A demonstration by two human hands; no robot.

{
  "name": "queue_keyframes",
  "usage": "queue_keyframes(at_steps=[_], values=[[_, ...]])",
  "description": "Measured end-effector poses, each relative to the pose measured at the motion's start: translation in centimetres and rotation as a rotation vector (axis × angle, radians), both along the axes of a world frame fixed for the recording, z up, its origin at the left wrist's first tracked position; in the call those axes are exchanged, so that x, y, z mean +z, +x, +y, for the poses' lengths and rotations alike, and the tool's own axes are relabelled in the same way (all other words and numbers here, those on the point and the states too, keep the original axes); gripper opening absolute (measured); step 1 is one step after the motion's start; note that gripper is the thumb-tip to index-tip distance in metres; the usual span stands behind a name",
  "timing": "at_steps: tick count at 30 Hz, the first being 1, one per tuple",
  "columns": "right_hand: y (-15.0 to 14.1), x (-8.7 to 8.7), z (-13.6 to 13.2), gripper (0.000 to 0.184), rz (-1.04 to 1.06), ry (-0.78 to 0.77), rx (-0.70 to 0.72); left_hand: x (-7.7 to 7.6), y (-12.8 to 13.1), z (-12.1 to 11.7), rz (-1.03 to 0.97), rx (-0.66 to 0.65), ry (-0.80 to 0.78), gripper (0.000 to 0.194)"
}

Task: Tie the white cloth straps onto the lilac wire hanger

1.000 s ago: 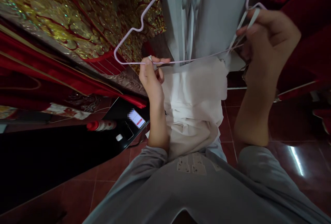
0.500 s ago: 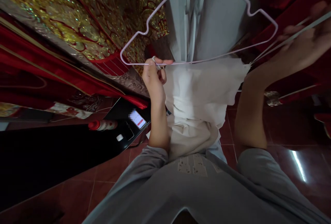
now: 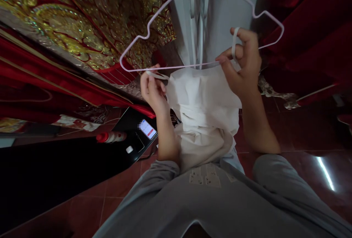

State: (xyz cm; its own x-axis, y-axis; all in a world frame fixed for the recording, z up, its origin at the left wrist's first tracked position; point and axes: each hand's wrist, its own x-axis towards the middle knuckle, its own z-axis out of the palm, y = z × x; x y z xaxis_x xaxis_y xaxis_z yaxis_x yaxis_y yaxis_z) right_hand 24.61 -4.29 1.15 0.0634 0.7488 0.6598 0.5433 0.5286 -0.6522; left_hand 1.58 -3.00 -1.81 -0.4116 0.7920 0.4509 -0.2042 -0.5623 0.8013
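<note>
A pale pink clothes hanger hangs in front of me, its lower bar running across above a white cloth garment. The garment drapes down toward my lap in loose folds. At the bar's left part, my left hand has its fingers curled around a thin white strap from the garment's upper left corner. On the right, my right hand has another white strap looped over its bent fingers. Its thumb and a fingertip meet at the bar, beside the garment's upper right corner.
Gold-sequined red garments hang at the left, dark red cloth at the right. A grey cabinet with metal handles stands ahead. On the black table lie a lit phone, a white case and a red-capped bottle.
My right hand has come in from the far right to the hanger's bar, bringing its strap, which was pulled out taut before. My left hand has shifted slightly left along the bar.
</note>
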Motion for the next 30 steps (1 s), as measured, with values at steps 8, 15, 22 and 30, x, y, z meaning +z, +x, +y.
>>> queue_keyframes(at_steps=[8, 15, 22, 30], values=[[0.7, 0.0, 0.6, 0.044, 0.077, 0.087, -0.042, 0.7, -4.1, 1.7, 0.233, 0.426, 0.320, 0.011], [0.9, -0.6, 0.6, 0.045, 0.064, 0.205, 0.019, 1.1, -6.7, 1.7, 0.228, 0.180, 0.299, 0.053], [0.4, 0.1, 0.0, 0.038, 0.072, 0.143, 0.013, 3.3, -5.9, 2.5, 0.325, 0.049, 0.329, 0.054], [-0.5, -1.2, 0.8, 0.046, 0.102, 0.182, 0.047, 8.4, -6.4, 2.0, 0.713, -0.053, 0.150, 0.034]])
